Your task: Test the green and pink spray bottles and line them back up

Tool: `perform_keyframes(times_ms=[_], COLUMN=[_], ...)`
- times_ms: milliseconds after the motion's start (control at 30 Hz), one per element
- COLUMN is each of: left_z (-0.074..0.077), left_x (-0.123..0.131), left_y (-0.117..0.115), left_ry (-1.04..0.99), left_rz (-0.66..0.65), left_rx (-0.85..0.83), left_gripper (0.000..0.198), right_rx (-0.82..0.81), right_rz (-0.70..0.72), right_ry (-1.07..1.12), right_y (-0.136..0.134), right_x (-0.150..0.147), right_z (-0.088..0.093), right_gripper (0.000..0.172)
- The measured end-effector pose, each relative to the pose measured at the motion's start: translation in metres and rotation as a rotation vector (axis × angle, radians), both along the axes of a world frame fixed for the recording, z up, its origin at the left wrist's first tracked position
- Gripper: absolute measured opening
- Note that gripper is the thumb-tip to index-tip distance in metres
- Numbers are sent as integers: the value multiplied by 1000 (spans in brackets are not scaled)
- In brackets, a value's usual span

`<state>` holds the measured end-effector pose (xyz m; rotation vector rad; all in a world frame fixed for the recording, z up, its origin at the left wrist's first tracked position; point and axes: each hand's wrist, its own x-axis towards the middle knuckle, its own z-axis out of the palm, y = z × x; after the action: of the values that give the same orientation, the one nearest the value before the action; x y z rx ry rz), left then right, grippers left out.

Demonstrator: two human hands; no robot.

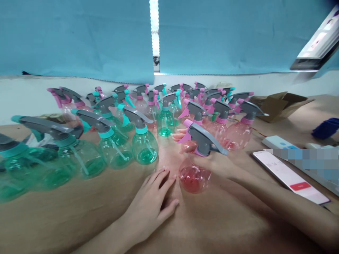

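Note:
My right hand [215, 164] is wrapped round the neck of a pink spray bottle [193, 179], which has a grey trigger head with pink trim. The bottle stands a little tilted at the table's middle, and part of its neck is hidden by my fingers. Flat on the table to its left lies my left hand [149, 203], fingers spread and holding nothing. Closest beyond that hand is a green spray bottle [145, 148] with a turquoise collar. Another green spray bottle [165, 121] stands farther back, and a pink spray bottle [239, 132] is behind my right hand.
Several more green bottles [92, 162] line the left side of the brown table [87, 218], with mixed pink and green ones along the wall. At right lie a lit phone [287, 173], a white box [280, 143], a dark blue object [327, 127] and an open cardboard box [278, 107].

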<state>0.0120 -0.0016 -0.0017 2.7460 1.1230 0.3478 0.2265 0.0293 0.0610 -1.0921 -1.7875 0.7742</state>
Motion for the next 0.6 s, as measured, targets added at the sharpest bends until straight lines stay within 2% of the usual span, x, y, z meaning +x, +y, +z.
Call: perform_keyframes(times_ms=[200, 600], left_z=[1, -1], left_x=[0, 0], left_y=[0, 0], left_ry=[13, 23], left_rz=[-8, -9], left_rx=[-2, -2], left_gripper=[49, 49], right_rx=[12, -1], right_rz=[3, 29], right_ry=[-22, -22], right_y=[1, 1], right_x=[1, 0], right_z=[-2, -1], right_gripper=[7, 33])
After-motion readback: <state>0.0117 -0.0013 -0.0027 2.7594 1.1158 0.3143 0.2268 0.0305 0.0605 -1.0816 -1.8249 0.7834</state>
